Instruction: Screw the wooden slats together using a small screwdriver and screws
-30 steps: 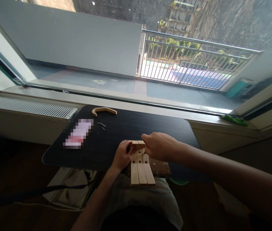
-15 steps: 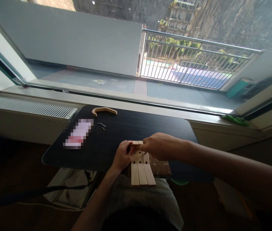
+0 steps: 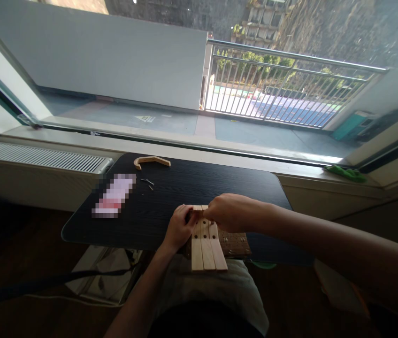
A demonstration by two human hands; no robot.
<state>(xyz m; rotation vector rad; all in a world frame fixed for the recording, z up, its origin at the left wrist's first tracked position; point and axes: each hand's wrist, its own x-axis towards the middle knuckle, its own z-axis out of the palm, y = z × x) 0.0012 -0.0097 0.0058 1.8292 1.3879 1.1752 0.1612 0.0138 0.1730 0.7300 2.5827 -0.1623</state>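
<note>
A panel of three light wooden slats [image 3: 206,249] lies at the near edge of the black table [image 3: 192,188], hanging over my lap. My left hand [image 3: 179,227] is closed on the panel's left side near its far end. My right hand [image 3: 232,212] is curled over the far end of the slats, fingers pinched there on something I cannot make out. Under the panel's right side lies a brown perforated board [image 3: 236,244].
A curved wooden piece [image 3: 151,162] rests at the table's far left. Small metal screws [image 3: 148,183] lie beside a blurred pink-white packet [image 3: 114,195]. A radiator [image 3: 40,157] runs along the left, a window sill behind, with a green cloth [image 3: 347,173] on it.
Both hands stay at the far end of the slats. My right hand has shifted slightly left and lower over the end. The panel has barely moved.
</note>
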